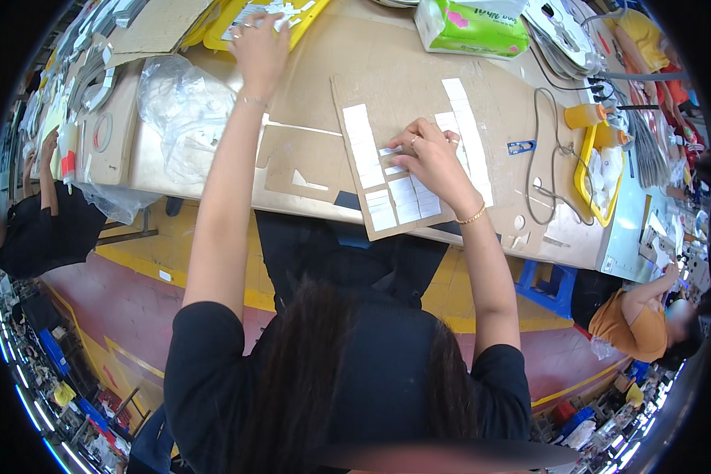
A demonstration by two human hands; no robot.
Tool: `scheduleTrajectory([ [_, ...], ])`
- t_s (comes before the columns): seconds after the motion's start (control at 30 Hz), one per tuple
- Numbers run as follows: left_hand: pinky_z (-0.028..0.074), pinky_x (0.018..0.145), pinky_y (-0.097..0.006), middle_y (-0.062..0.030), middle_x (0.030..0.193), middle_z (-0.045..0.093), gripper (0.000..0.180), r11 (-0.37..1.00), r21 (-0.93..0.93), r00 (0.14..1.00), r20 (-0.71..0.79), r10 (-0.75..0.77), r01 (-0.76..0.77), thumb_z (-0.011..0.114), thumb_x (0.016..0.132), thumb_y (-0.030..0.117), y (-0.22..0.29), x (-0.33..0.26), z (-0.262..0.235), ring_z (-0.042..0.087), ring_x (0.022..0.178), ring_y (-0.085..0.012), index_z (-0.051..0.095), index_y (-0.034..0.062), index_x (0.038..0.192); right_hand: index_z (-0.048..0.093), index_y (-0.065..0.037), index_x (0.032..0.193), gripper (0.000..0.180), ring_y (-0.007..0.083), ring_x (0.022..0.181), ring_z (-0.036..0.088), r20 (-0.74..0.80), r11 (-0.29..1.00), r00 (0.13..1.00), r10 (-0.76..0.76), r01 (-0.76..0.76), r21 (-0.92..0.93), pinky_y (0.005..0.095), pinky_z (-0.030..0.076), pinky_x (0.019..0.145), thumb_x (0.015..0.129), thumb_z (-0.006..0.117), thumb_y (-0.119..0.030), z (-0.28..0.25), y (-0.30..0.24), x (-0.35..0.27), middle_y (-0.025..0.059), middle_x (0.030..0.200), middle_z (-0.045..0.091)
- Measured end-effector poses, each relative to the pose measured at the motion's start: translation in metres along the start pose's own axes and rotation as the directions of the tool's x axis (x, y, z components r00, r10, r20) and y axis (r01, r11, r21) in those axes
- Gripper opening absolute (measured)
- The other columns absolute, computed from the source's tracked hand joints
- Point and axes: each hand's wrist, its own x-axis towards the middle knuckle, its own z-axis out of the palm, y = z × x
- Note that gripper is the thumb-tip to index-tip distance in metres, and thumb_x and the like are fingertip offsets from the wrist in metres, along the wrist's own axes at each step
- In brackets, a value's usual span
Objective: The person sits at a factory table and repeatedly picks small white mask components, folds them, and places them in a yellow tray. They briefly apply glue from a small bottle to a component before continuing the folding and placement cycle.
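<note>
At the far side of the table my left hand (258, 51) reaches over a yellow tray (302, 31) of small white pieces. Its fingers are bent and apart, touching or just above the pieces. My right hand (438, 162) is over a cardboard sheet (419, 95), thumb and forefinger closing around a small white slip (389, 151) near its middle. Rows of white rectangular slips (361, 146) lie on the sheet in columns at left and right, with more (404, 200) near its front edge. The hand hides part of the middle.
A crumpled clear plastic bag (183, 107) lies left. A green tissue pack (474, 31) stands at the back. At right are a blue cutter (521, 147), a looping grey cord (539, 118), orange-yellow bottles (583, 116) and a yellow basket (583, 178). Other people work at both sides.
</note>
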Motion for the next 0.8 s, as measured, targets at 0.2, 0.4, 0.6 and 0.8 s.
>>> scheduleTrajectory([
  [0.2,0.039,0.098,-0.043,-0.0111,0.124,0.059,0.028,0.862,-0.503,0.89,0.366,0.273,-0.058,0.056,0.092,0.014,0.048,-0.093,-0.05,0.054,0.117,-0.0303,0.062,0.0063,0.118,0.071,-0.016,0.09,0.016,0.0194,0.106,0.051,0.119,0.997,0.99,-0.081,0.082,-0.005,0.0441,0.029,0.093,0.075,0.075,-0.018,0.003,0.007,0.024,-0.0005,0.101,0.054],
  [0.4,0.033,0.106,-0.041,-0.0098,0.131,0.056,0.039,0.898,-0.388,0.888,0.312,0.339,-0.206,0.053,0.085,0.001,0.054,-0.126,-0.051,0.049,0.126,-0.0271,0.059,0.0075,0.123,0.067,-0.015,0.082,0.015,0.0187,0.106,0.048,0.205,0.993,0.974,-0.091,0.104,-0.057,0.0401,0.026,0.092,0.073,0.077,-0.02,0.0,0.01,0.032,-0.0006,0.101,0.051],
  [0.6,0.033,0.106,-0.042,-0.0084,0.133,0.055,0.039,0.9,-0.391,0.902,0.293,0.318,-0.19,0.054,0.083,0.0,0.055,-0.13,-0.049,0.048,0.128,-0.026,0.06,0.008,0.121,0.065,-0.014,0.08,0.014,0.0186,0.105,0.046,0.253,0.993,0.963,-0.098,0.111,-0.04,0.0398,0.027,0.09,0.073,0.076,-0.019,-0.002,0.01,0.038,-0.0008,0.101,0.051],
  [0.8,0.034,0.106,-0.042,-0.0084,0.133,0.055,0.038,0.91,-0.356,0.901,0.289,0.323,-0.212,0.054,0.084,0.001,0.057,-0.131,-0.049,0.048,0.127,-0.0262,0.061,0.0078,0.121,0.065,-0.013,0.082,0.011,0.02,0.105,0.048,0.219,0.988,0.964,-0.149,0.153,0.0,0.0432,0.029,0.09,0.078,0.073,-0.019,-0.006,0.012,0.038,0.0002,0.102,0.053],
])
